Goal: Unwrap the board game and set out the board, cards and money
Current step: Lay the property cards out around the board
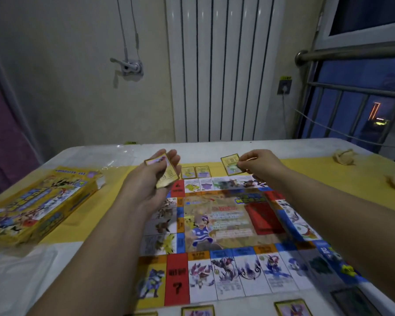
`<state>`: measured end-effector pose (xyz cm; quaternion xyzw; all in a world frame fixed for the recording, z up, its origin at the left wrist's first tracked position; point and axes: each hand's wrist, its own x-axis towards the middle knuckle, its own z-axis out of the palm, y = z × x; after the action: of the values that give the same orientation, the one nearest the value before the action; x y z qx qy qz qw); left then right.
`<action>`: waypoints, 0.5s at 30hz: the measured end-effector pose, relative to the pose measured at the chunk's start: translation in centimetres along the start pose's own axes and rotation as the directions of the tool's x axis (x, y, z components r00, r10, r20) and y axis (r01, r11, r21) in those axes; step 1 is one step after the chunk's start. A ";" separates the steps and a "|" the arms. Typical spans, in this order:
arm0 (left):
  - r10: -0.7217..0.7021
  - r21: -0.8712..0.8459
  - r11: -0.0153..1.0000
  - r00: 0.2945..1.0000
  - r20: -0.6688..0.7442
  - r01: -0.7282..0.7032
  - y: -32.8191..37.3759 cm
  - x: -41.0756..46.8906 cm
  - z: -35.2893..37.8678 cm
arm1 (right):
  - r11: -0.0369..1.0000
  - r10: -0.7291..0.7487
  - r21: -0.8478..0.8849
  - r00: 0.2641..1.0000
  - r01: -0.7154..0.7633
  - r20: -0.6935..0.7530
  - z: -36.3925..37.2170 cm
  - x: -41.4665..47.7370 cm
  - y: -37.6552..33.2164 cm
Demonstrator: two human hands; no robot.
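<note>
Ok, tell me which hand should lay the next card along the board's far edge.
Right. The right hand pinches a single card just past the board's far edge, to the right of the two laid cards. The left hand is full, gripping the stack.

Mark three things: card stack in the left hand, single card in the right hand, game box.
card stack (168,177): head view, on the outermost card's face.
single card (230,163): head view, middle of its printed face.
game box (39,202): head view, middle of its yellow top.
</note>
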<state>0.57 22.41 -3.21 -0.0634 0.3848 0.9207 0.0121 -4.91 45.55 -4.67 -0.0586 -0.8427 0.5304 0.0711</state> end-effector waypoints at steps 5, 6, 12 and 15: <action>-0.027 -0.084 0.996 0.998 -0.056 0.022 0.9 2.4 -1.2 | 0.994 0.018 -0.110 0.997 -0.026 -0.075 3.9 5.6 1.7; -0.028 -0.098 0.995 0.998 -0.063 0.022 1.1 2.8 -1.4 | 0.991 0.022 -0.133 0.996 -0.033 -0.088 4.4 6.4 2.0; -0.045 -0.166 0.985 0.997 -0.068 0.034 1.8 3.7 -2.3 | 0.963 0.036 -0.262 0.993 -0.064 -0.110 6.8 9.0 2.6; -0.060 -0.189 0.981 0.996 -0.065 0.046 1.9 3.6 -2.4 | 0.942 0.022 -0.331 0.995 -0.053 -0.096 7.5 9.3 2.8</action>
<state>-2.88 19.25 -4.02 -0.1070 0.2949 0.9494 0.0170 -15.35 41.74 -9.82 -0.1098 -0.9149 0.3783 0.0881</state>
